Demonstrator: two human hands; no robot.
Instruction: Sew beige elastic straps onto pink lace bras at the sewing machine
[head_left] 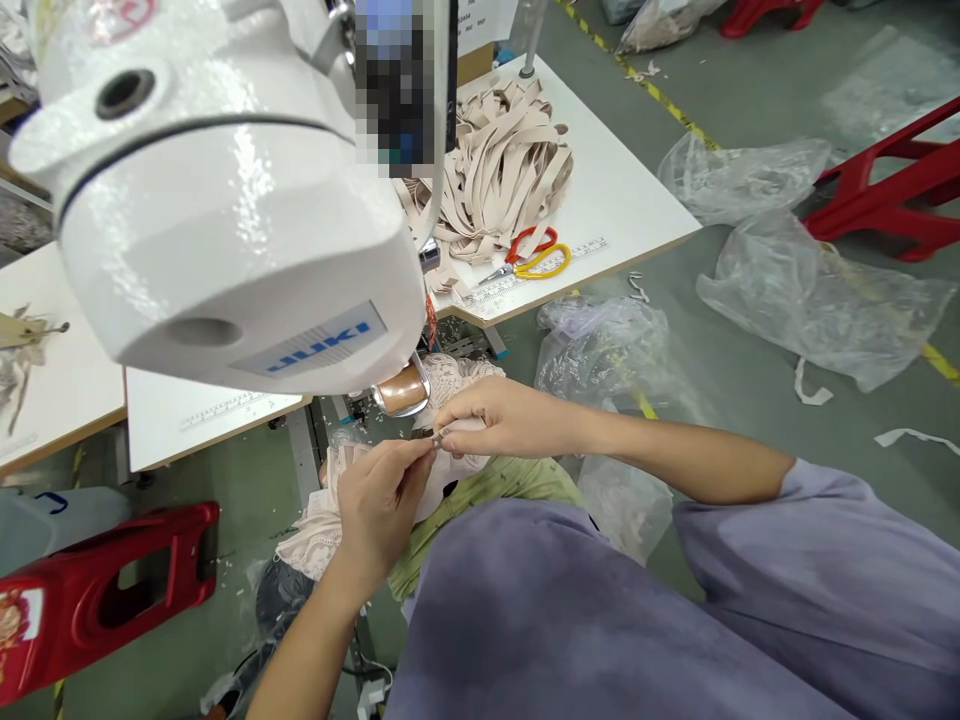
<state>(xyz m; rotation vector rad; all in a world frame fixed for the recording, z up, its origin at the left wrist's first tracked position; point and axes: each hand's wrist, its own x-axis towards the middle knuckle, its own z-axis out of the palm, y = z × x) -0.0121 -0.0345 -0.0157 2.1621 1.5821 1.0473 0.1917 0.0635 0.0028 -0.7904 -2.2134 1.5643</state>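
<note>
Pale pink lace fabric (317, 522) hangs over my lap, with part of it also showing beyond my hands. My left hand (381, 492) pinches a narrow edge of it between thumb and fingertips. Close beside it, my right hand (504, 418) is closed on the same edge, with a light strip of cloth under its thumb. The fingertips of both hands almost meet. Just past them is the rounded metal and copper-coloured end (403, 390) of the white sewing machine (247, 250). What exactly lies between the fingertips is partly hidden.
On the white table (637, 215) lie a heap of beige fabric strips (499, 170) and scissors (529, 255) with red and yellow handles. Red stools (187, 560) stand on both sides. Clear plastic bags (825, 290) and scraps litter the floor.
</note>
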